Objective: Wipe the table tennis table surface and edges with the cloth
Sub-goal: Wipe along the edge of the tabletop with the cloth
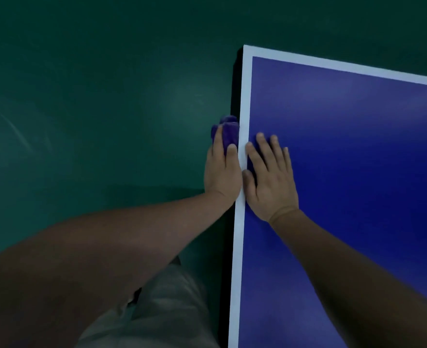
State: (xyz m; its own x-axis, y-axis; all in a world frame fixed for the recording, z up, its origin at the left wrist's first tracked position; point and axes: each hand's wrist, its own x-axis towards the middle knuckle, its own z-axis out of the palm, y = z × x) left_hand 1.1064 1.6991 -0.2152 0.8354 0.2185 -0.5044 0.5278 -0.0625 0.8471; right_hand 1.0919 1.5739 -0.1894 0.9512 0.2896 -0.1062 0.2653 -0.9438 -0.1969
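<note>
The blue table tennis table fills the right half of the head view, with a white border line along its left edge and far end. My left hand hangs beside the table's left side edge and presses a purple cloth against it, thumb on top of the cloth. Most of the cloth is hidden under that hand. My right hand lies flat on the blue surface just inside the white line, fingers straight and spread, holding nothing.
Dark green floor surrounds the table to the left and beyond its far corner. My light-coloured trousers show at the bottom, right beside the table's edge.
</note>
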